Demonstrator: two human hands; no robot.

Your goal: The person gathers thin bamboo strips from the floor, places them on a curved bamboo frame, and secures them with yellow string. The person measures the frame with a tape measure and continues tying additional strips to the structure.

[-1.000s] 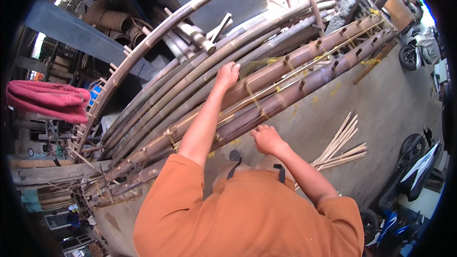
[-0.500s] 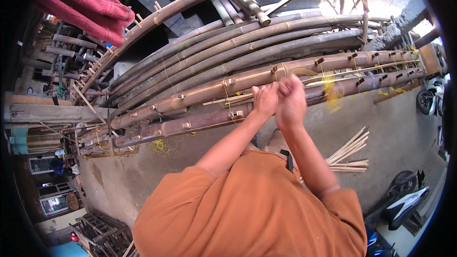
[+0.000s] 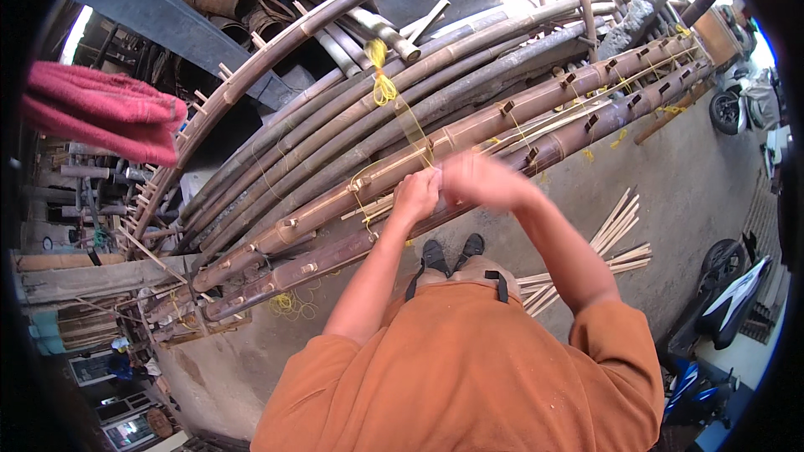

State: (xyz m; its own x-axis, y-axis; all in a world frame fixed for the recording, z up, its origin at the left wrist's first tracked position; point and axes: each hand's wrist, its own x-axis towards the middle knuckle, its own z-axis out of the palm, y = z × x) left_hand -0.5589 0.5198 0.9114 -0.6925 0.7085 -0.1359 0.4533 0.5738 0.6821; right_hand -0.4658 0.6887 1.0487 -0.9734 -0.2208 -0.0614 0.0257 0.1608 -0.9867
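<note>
Two brown bamboo poles run side by side across the view, the far pole (image 3: 544,99) and the near pole (image 3: 574,136), with short wooden pegs along them. My left hand (image 3: 416,195) is closed at the far pole, on yellow string whose blurred strand rises from the fingers. At that strand's upper end, a small yellow string bundle (image 3: 383,88) is up in the air past the far pole. Right beside the left hand is my right hand (image 3: 476,178), curled but smeared by motion, so its grip cannot be made out. Thin yellow ties (image 3: 519,130) link the poles.
More long bamboo poles (image 3: 368,130) lie stacked beyond. A curved pegged pole (image 3: 276,50) arches over them, near a hanging red towel (image 3: 105,109). Split bamboo sticks (image 3: 615,230) and loose yellow string (image 3: 293,305) are on the floor. Motorbikes (image 3: 724,310) stand at right.
The string bundle has swung from right of my hands to up and left, beyond the far pole. Both hands have shifted left in view, and the view itself has turned.
</note>
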